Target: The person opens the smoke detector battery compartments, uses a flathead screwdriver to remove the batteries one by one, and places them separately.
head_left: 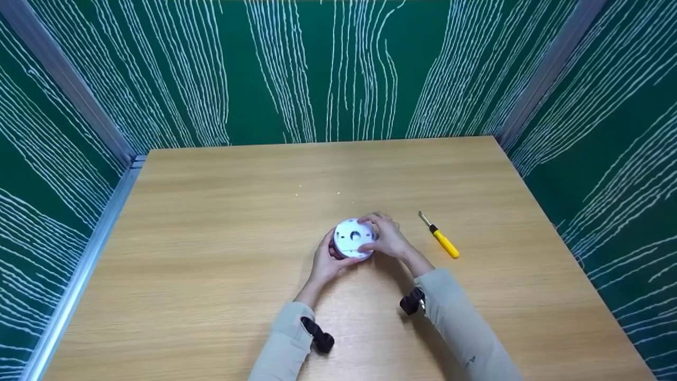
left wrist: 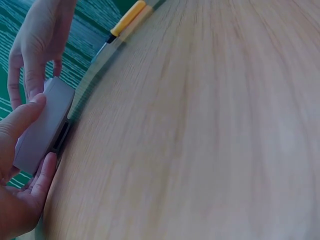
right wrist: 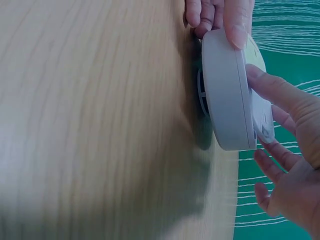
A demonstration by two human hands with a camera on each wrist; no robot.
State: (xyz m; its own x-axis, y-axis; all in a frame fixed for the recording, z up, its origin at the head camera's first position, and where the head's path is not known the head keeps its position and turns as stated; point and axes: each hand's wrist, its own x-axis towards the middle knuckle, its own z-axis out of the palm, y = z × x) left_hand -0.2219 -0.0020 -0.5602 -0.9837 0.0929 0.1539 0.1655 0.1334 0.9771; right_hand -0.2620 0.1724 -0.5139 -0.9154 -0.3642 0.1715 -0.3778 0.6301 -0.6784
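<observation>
- Got a round white device (right wrist: 227,95) up between two hands, a bit right of the middle of the wooden desk (head_left: 211,254), in toward the near side.
- Left hand (head_left: 323,262): curled around the rim, thumb along the near edge, fingers wrapped under the left side. Definitely holding on.
- Right hand (head_left: 390,239): also gripping, with a finger up on the far edge of the face and the thumb (right wrist: 280,92) laid on the face nearer the body. More fingertips tucked by the rim in the right wrist view.
- Facing up: a flat plate (head_left: 346,244) with a round hole (head_left: 355,236) in the middle and small slots around it. Can't tell if seated flush.
- Facing down: a dark, ribbed part (right wrist: 202,92), really close to the desk. Can't tell if touching.
- Off to the right, well clear of both hands: a screwdriver-looking tool (head_left: 438,234), lying flat. Yellow handle, black collar, metal shaft angled away and to the left.
- Past the device, a few tiny pale specks (head_left: 338,193) on the desk. Too small to identify.
- Light greyish sleeves (head_left: 470,323) on both arms, plus a chunky black gadget (head_left: 322,341) at each cuff.
- All around the desk: green panels (head_left: 365,69) covered in wobbly pale lines, with metal posts (head_left: 550,74) in the back corners.
</observation>
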